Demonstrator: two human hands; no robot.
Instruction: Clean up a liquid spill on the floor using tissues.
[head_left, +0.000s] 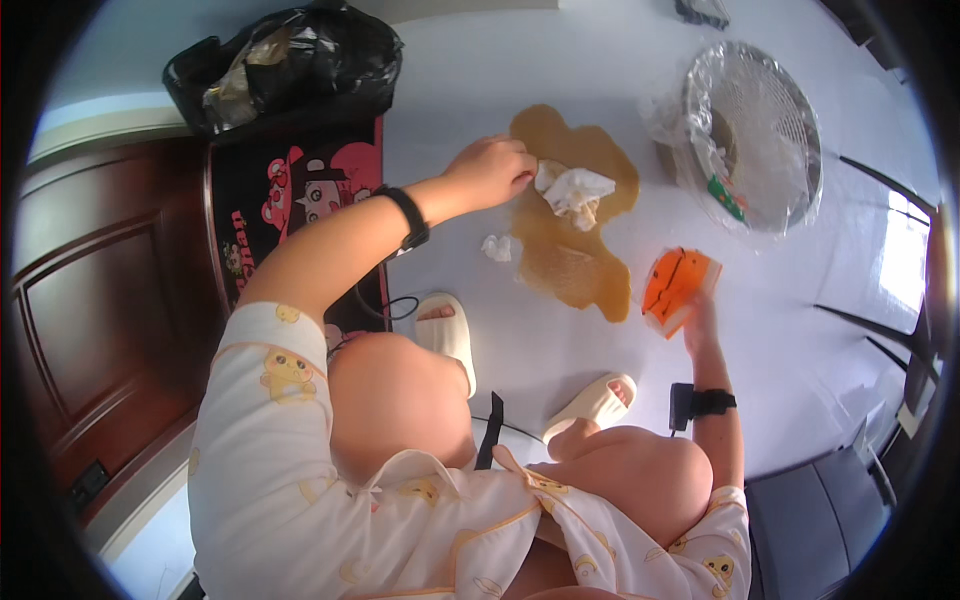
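A brown liquid puddle (577, 262) spreads over the pale floor in front of me. My left hand (496, 171) reaches to its left side, fingers curled and pinched at the near end of a crumpled white tissue (577, 187). Brown stains mark the tissue, which rests in the liquid. Beside the puddle, my right hand (701, 319) grips an orange tissue packet (679, 285) by its right side. The packet hides part of my fingers. A small white tissue scrap (496, 247) lies on the floor left of the puddle.
A round mesh waste bin (806, 142) with a clear liner stands at upper right. At upper left, a black plastic bag (322, 67) sits by a printed black-and-pink mat (300, 172). A wooden door (112, 277) is left; my slippered feet flank a dark strap (491, 427).
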